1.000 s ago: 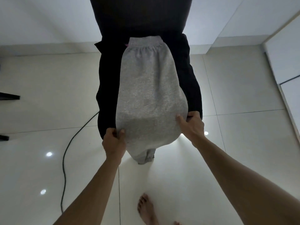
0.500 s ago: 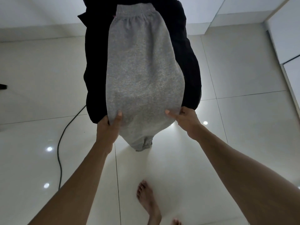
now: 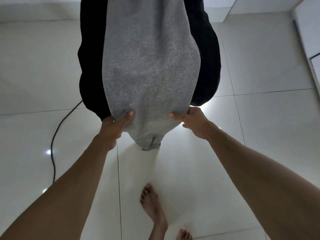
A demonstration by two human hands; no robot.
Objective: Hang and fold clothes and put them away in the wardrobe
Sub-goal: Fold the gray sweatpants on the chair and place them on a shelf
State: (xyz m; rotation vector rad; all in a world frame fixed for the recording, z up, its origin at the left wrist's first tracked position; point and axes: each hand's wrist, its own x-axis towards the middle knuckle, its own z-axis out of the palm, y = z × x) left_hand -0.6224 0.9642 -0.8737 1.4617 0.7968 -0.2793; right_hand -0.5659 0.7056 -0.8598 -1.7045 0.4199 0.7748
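Observation:
A grey sweat garment lies on top of a black garment, both held up in front of me over the floor. My left hand grips the near left edge of the grey garment, thumb on top. My right hand grips the near right edge the same way. A bunched grey end hangs down between my hands. The far ends of both garments run out of the top of the view.
Glossy white floor tiles lie below. A black cable snakes across the floor at the left. White wardrobe panels stand at the right edge. My bare feet are near the bottom centre.
Both garments have come closer and higher in the view, their far waistband now out of frame. My hands have slid inward along the grey edge and kept their grip.

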